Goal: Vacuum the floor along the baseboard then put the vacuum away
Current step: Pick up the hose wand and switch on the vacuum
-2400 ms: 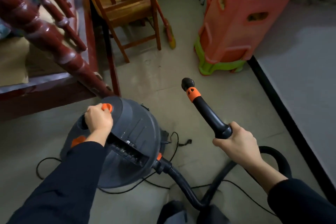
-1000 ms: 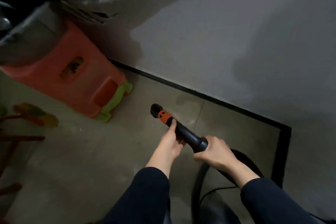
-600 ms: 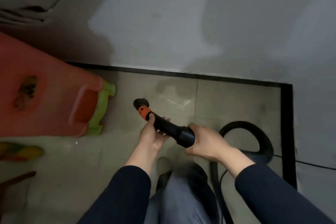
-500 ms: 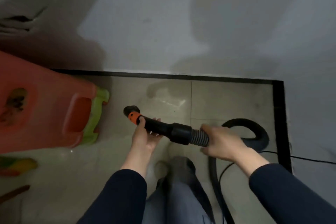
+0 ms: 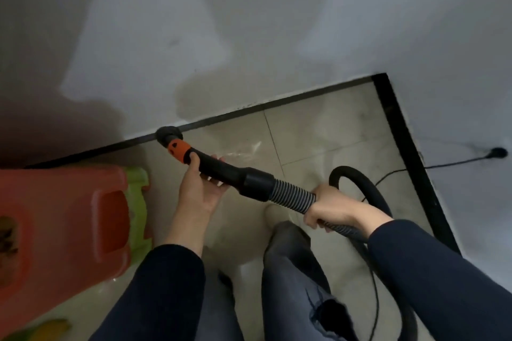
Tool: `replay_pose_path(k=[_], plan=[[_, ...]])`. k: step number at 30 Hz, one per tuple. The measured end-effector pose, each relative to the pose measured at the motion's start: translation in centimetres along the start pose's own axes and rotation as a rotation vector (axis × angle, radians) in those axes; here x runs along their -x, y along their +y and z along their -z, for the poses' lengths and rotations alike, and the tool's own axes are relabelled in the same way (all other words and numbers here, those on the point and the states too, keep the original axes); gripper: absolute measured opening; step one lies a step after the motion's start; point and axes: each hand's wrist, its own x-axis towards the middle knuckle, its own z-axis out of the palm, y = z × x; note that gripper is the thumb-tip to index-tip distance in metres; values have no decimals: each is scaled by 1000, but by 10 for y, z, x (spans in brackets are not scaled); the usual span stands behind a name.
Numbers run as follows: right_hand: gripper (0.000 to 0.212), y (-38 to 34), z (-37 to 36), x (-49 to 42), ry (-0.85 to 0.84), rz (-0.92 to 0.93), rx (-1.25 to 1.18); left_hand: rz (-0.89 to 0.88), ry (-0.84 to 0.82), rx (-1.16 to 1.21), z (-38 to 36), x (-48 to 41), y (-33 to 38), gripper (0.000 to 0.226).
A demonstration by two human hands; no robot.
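Looping hose [image 5: 291, 196], far end beyond frame.

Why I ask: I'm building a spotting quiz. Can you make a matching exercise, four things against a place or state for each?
Things
1. nozzle
2. left hand
3. right hand
4. stool

Places or states
a. grips the ribbed hose
b. orange, on the floor at the left
c. at the baseboard
d. holds the black wand

Pairs: 1-c, 2-d, 3-a, 4-b

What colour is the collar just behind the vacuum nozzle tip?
Orange collar, clearest in the head view.
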Motion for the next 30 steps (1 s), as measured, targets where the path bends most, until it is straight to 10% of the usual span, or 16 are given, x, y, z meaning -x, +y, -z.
replay_pose_path(k=[20,30], plan=[[16,93,-292,97,-267,-218,-950,304,67,-778,111,47,-71,60],[13,170,-335,112,466,-127,-319,198,69,-973,131,67,-157,52]])
